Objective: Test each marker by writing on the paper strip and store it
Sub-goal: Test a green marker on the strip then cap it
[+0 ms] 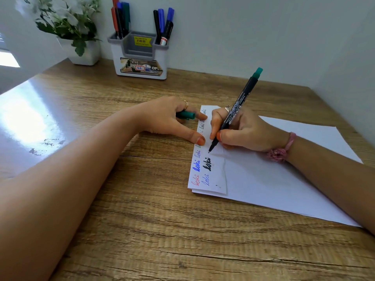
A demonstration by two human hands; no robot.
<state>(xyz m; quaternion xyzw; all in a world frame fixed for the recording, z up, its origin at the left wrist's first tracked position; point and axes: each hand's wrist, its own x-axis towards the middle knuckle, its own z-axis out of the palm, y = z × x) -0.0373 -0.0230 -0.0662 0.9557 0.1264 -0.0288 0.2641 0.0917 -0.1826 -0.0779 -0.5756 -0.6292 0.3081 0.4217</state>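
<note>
- Several test words already stand on the paper strip (211,175), which lies along the left edge of a larger white sheet (284,179) on the wooden desk (142,230): at the near end 1 red, 1 thin blue, 1 bold blue and 1 bold black; fainter words run toward the far end (partly hidden by the hands).
- Judged from this, a good share of the markers has been tested.
- Right hand (241,132): fingers and thumb curled round the green marker (235,110), uncapped, tip touching or just above the strip beside the bold black word. No green word is legible there yet, so this test appears to be at its start.
- Left hand (168,116): thumb and 1 extended finger press the strip's left edge; the remaining fingers curl round the green cap (185,115).
- Remaining for this marker: write, recap, store.
- Desk organiser (140,55), far side against the wall: markers stand in its left and right compartments; whether any await testing cannot be told.
- Potted plant (69,27) stands to its left.
</note>
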